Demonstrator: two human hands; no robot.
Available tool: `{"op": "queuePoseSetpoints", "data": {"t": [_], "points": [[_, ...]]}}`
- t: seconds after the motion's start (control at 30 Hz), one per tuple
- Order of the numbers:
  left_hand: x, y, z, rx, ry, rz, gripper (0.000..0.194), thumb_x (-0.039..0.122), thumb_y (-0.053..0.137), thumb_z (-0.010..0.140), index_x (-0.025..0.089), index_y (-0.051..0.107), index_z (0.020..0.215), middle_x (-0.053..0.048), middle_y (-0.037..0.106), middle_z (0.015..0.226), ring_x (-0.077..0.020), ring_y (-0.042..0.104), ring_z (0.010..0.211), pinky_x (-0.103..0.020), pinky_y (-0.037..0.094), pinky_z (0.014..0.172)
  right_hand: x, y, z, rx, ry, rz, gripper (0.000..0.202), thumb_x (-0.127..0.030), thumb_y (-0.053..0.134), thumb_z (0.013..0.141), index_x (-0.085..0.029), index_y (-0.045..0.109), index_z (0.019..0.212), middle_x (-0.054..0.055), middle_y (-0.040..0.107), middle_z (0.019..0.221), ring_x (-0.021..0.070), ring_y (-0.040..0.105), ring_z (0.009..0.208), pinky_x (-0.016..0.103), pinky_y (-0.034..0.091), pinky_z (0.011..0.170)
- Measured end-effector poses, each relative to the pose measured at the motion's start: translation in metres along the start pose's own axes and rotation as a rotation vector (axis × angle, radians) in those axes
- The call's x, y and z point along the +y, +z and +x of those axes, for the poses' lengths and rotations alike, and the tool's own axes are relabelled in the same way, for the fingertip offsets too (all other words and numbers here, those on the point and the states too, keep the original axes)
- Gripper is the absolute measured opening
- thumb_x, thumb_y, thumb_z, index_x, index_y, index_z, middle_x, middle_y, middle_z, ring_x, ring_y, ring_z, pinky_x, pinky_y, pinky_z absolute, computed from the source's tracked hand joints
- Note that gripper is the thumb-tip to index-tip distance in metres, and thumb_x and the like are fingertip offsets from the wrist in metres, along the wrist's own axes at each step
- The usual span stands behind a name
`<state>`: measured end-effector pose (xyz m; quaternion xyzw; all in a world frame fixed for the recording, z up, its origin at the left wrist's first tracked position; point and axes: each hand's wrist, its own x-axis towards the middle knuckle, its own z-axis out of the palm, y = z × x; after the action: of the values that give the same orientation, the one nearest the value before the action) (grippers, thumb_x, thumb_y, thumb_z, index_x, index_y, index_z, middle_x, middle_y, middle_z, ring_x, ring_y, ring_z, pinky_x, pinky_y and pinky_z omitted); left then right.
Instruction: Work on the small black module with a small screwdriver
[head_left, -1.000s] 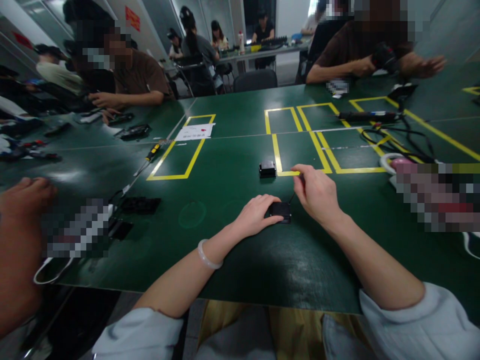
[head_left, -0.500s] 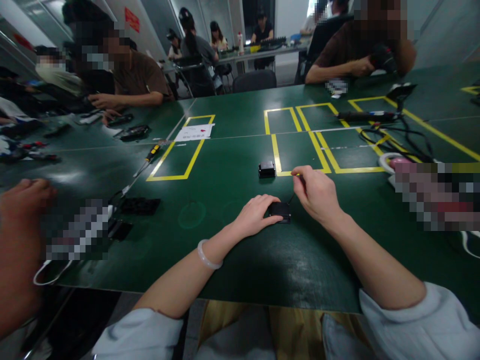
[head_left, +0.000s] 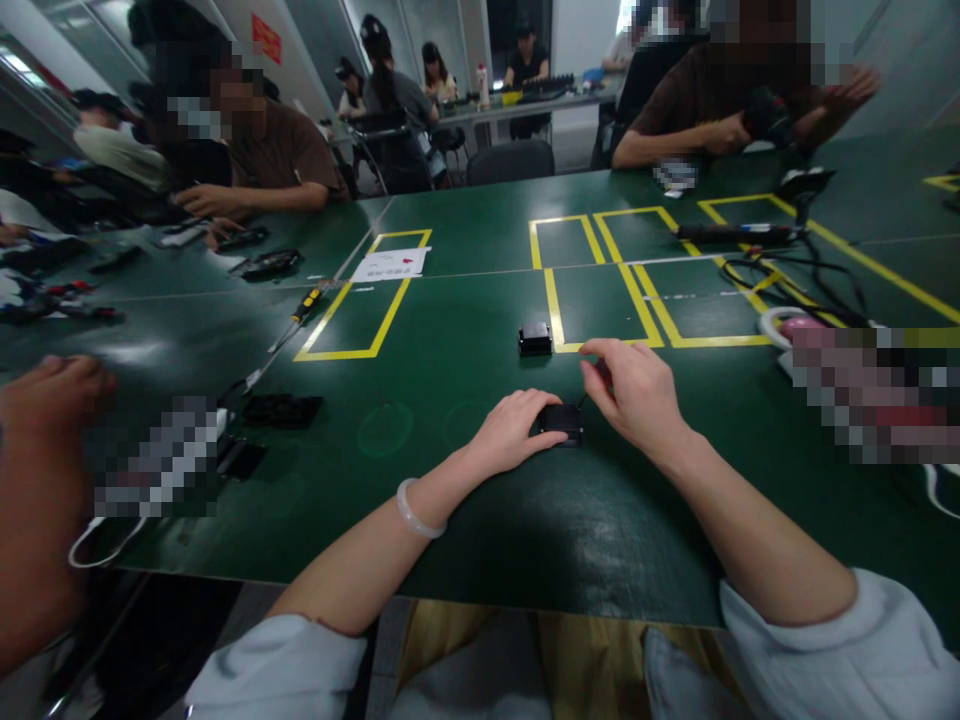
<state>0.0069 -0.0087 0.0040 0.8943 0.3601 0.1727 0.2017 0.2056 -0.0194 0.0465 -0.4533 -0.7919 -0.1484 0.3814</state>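
My left hand (head_left: 517, 430) is closed around the left side of a small flat black box (head_left: 562, 422), fingers at its far edge and thumb along its near edge, pressing it to the table. Just to the right and slightly above is my right hand (head_left: 634, 385), its fingers curled into a pinch. A thin dark rod (head_left: 582, 400) runs from under those fingers down to the box's far right corner; its upper end is hidden by the hand. Beyond my hands stands a second black block (head_left: 535, 338), touched by neither.
The green table (head_left: 450, 520) carries yellow tape outlines (head_left: 551, 310). To the left lie black parts (head_left: 281, 410), a yellow-black screwdriver (head_left: 307, 303) and another person's arm (head_left: 45, 480). At right are black cables (head_left: 810, 280) and a pink-white object (head_left: 806, 335). Co-workers sit opposite.
My right hand has shifted slightly, its fingers a little lower and less of the thin rod showing. My left hand and the box stay put. The person opposite at right has moved a hand outward.
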Motion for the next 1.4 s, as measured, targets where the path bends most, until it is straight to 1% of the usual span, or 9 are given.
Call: {"op": "queuePoseSetpoints", "data": {"t": [0.17,0.27,0.43,0.7,0.93,1.13,1.2,1.33,1.4], "points": [[0.0006,-0.0009,0.0002,-0.007,-0.002,-0.001,0.038,0.048,0.056,0.088,0.021,0.052,0.115,-0.006,0.059,0.110,-0.0238,0.054,0.101,-0.038,0.044,0.088,0.0020,-0.0014,-0.0006,-0.015,0.009,-0.017,0.014,-0.031,0.049,0.091,-0.019,0.055,0.094,0.002,0.063,0.074,0.0159,0.055,0.065,0.030,0.036,0.066],[0.0012,-0.0012,0.0001,-0.005,-0.005,-0.010,0.038,0.048,0.056,0.088,0.021,0.052,0.115,-0.006,0.059,0.110,-0.0234,0.054,0.101,-0.037,0.044,0.089,0.0021,-0.0010,-0.0013,-0.011,0.008,-0.030,0.012,-0.027,0.047,0.092,-0.019,0.055,0.096,0.003,0.065,0.077,0.0161,0.056,0.067,0.029,0.037,0.067],[0.0013,-0.0001,0.0000,0.001,-0.008,-0.004,0.039,0.049,0.056,0.088,0.021,0.052,0.115,-0.006,0.059,0.110,-0.0234,0.055,0.100,-0.038,0.044,0.088,0.0007,-0.0002,-0.0018,0.005,-0.014,-0.013,0.018,-0.020,0.044,0.090,-0.016,0.054,0.105,0.005,0.067,0.084,0.0171,0.059,0.073,0.030,0.039,0.070],[0.0019,-0.0003,0.0002,0.005,-0.006,-0.002,0.038,0.049,0.056,0.088,0.021,0.052,0.113,-0.006,0.059,0.109,-0.0234,0.055,0.100,-0.037,0.044,0.088,0.0015,-0.0020,-0.0030,0.004,0.017,-0.036,0.011,-0.027,0.048,0.091,-0.019,0.055,0.093,0.001,0.062,0.070,0.0150,0.054,0.062,0.028,0.036,0.064],[0.0015,0.0008,0.0005,0.007,-0.021,-0.003,0.039,0.048,0.057,0.087,0.021,0.051,0.114,-0.006,0.059,0.110,-0.0241,0.055,0.101,-0.038,0.044,0.088,0.0000,-0.0025,-0.0013,-0.024,-0.003,-0.020,0.020,-0.021,0.043,0.090,-0.017,0.055,0.106,0.005,0.066,0.082,0.0172,0.059,0.071,0.031,0.039,0.070],[0.0019,0.0003,0.0006,-0.001,-0.022,-0.015,0.039,0.049,0.056,0.088,0.020,0.051,0.114,-0.007,0.059,0.109,-0.0239,0.055,0.100,-0.039,0.044,0.088,0.0015,-0.0034,-0.0022,-0.014,0.030,-0.038,0.013,-0.029,0.048,0.091,-0.019,0.056,0.091,0.001,0.061,0.069,0.0158,0.054,0.063,0.029,0.035,0.064],[0.0021,0.0002,0.0007,0.003,-0.016,-0.010,0.038,0.048,0.057,0.088,0.020,0.051,0.113,-0.007,0.059,0.109,-0.0236,0.055,0.100,-0.038,0.044,0.087,0.0020,-0.0033,-0.0027,-0.008,0.014,-0.026,0.012,-0.029,0.048,0.092,-0.019,0.056,0.091,0.001,0.063,0.071,0.0152,0.054,0.064,0.028,0.035,0.065],[0.0024,0.0010,0.0005,0.008,-0.014,-0.007,0.038,0.047,0.057,0.088,0.020,0.051,0.112,-0.007,0.059,0.108,-0.0235,0.055,0.099,-0.038,0.045,0.087,0.0017,-0.0028,-0.0028,-0.018,-0.006,-0.002,0.014,-0.026,0.047,0.092,-0.018,0.056,0.099,0.004,0.066,0.082,0.0160,0.058,0.070,0.029,0.037,0.069],[0.0023,0.0016,0.0002,0.006,-0.017,-0.009,0.039,0.048,0.057,0.088,0.020,0.050,0.113,-0.007,0.059,0.109,-0.0236,0.055,0.100,-0.038,0.045,0.088,0.0012,-0.0030,-0.0025,-0.019,0.001,-0.003,0.015,-0.026,0.046,0.091,-0.018,0.056,0.100,0.004,0.066,0.082,0.0162,0.057,0.070,0.029,0.037,0.069]]}}
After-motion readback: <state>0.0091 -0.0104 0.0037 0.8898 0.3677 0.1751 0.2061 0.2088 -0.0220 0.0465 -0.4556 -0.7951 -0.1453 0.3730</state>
